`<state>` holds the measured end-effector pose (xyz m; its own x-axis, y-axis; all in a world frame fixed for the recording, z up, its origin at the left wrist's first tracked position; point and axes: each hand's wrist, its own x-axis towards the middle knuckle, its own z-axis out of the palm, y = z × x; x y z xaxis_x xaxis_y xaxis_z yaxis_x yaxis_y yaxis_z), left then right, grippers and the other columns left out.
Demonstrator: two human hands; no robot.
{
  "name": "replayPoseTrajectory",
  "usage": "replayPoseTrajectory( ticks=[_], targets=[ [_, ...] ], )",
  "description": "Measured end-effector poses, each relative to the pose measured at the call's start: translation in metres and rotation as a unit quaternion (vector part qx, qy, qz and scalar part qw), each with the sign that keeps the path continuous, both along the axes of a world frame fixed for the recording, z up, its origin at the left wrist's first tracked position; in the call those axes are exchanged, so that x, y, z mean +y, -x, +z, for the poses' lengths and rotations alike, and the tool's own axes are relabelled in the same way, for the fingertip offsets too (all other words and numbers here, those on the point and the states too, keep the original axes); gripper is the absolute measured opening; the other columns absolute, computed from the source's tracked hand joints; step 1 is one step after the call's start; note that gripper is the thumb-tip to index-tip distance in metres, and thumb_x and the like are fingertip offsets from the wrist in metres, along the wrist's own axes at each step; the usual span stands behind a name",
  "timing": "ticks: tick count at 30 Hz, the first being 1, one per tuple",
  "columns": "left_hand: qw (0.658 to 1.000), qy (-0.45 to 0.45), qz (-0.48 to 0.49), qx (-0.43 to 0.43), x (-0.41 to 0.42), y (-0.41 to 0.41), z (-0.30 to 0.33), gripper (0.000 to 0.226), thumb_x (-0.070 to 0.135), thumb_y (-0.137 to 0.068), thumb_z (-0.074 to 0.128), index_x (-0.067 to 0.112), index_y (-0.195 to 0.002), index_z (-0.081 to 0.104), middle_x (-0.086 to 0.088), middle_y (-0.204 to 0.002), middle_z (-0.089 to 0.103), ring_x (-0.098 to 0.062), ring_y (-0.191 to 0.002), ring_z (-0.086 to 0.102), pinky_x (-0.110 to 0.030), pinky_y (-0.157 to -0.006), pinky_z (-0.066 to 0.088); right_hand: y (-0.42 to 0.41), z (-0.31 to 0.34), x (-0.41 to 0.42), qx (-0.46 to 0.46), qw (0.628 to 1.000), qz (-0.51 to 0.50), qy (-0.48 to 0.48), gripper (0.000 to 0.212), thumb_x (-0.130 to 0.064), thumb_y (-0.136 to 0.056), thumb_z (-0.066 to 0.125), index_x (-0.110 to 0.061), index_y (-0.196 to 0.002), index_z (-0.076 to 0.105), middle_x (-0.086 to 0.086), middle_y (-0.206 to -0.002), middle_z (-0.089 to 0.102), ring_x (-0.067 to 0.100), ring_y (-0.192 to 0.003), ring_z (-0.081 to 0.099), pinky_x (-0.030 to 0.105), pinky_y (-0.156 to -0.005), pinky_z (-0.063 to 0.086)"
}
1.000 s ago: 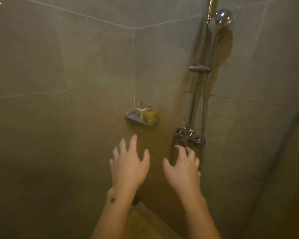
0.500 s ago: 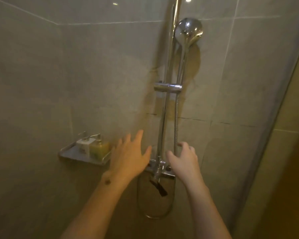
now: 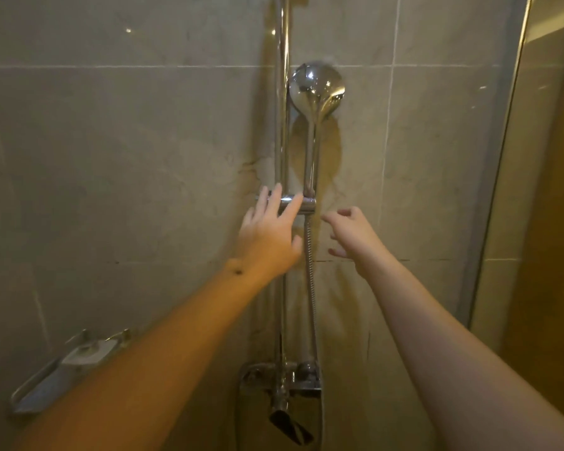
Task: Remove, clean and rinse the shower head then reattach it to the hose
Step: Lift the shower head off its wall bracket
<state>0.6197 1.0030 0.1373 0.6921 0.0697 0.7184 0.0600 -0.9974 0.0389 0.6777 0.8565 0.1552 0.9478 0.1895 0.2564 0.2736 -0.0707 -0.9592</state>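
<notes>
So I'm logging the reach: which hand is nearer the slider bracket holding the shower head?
Left. The left hand has its fingers over the slider bracket; the right hand hovers just right of it, below, beside the hose.

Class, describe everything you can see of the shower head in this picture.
The shower head is a round, shiny chrome-looking piece on a long slim handle. It stands upright, handle down, seated in the bracket on the vertical rail, close to the tiled wall. Its rounded back faces the camera, so the spray face is hidden. The ribbed metal hose hangs from below the handle. The left hand overlaps the bracket; the right hand is beside the hose; neither touches the head.
</notes>
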Motion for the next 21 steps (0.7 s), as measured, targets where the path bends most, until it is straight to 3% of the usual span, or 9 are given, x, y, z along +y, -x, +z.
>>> replayPoseTrajectory(
  ticks=[3,6,9,12,14,17,21],
  targets=[
    [0.997,-0.063,0.03,0.02,0.002,-0.026,0.005,0.087,0.039,-0.094,0.059,0.032,-0.163,0.008,-0.01,-0.172,0.001,-0.033,-0.158,-0.002,-0.052,-0.126,0.014,-0.019,0.02,0.014,-0.075,0.997,-0.035,-0.007,0.064,-0.042,-0.094,0.057,-0.017,-0.149,0.036,0.007,-0.149,0.044,0.024,-0.13,0.049,0.042,-0.107,0.044],
    [0.996,-0.081,0.043,-0.006,0.004,-0.045,-0.001,0.095,0.045,-0.092,0.06,0.032,-0.163,-0.003,-0.007,-0.172,-0.001,-0.037,-0.157,-0.006,-0.058,-0.125,0.006,-0.031,0.031,0.029,-0.149,0.988,-0.032,-0.005,0.062,-0.041,-0.097,0.055,-0.017,-0.151,0.034,0.007,-0.152,0.039,0.021,-0.135,0.043,0.03,-0.102,0.039],
    [0.992,-0.105,0.053,-0.042,0.014,-0.057,-0.016,0.093,0.047,-0.093,0.054,0.022,-0.164,0.0,-0.006,-0.172,-0.004,-0.037,-0.157,-0.01,-0.058,-0.125,0.0,-0.04,0.036,0.042,-0.203,0.978,-0.041,-0.019,0.052,-0.039,-0.098,0.054,-0.015,-0.143,0.043,0.001,-0.138,0.045,0.013,-0.12,0.049,0.015,-0.084,0.039],
    [0.988,-0.124,0.054,-0.079,0.023,-0.067,-0.026,0.094,0.047,-0.091,0.057,0.015,-0.163,0.007,-0.009,-0.172,0.001,-0.039,-0.157,-0.007,-0.058,-0.125,0.001,-0.051,0.032,0.056,-0.24,0.97,-0.036,-0.017,0.041,-0.036,-0.098,0.055,-0.015,-0.132,0.048,0.004,-0.123,0.056,0.015,-0.109,0.057,0.016,-0.078,0.04],
    [0.986,-0.126,0.056,-0.096,0.024,-0.074,-0.031,0.098,0.048,-0.089,0.059,0.013,-0.163,0.006,-0.01,-0.172,0.003,-0.04,-0.156,-0.005,-0.059,-0.125,0.003,-0.054,0.027,0.06,-0.25,0.967,-0.033,-0.024,0.029,-0.032,-0.099,0.055,-0.018,-0.124,0.048,0.001,-0.107,0.06,0.008,-0.093,0.059,0.007,-0.067,0.039],
    [0.982,-0.132,0.067,-0.116,0.024,-0.084,-0.036,0.103,0.048,-0.086,0.062,0.012,-0.163,0.003,-0.013,-0.171,0.007,-0.045,-0.156,-0.002,-0.062,-0.124,0.004,-0.057,0.02,0.062,-0.273,0.961,-0.03,-0.041,0.013,-0.025,-0.102,0.052,-0.019,-0.111,0.045,-0.009,-0.083,0.054,-0.011,-0.069,0.054,0.003,-0.058,0.037],
    [0.979,-0.142,0.073,-0.128,0.027,-0.089,-0.038,0.104,0.049,-0.087,0.06,0.013,-0.162,-0.003,-0.013,-0.171,0.008,-0.045,-0.155,-0.002,-0.06,-0.124,-0.002,-0.06,0.021,0.064,-0.297,0.954,-0.024,-0.041,0.008,-0.018,-0.103,0.048,-0.014,-0.099,0.042,-0.008,-0.075,0.045,-0.013,-0.057,0.047,0.006,-0.055,0.038]
  ],
)
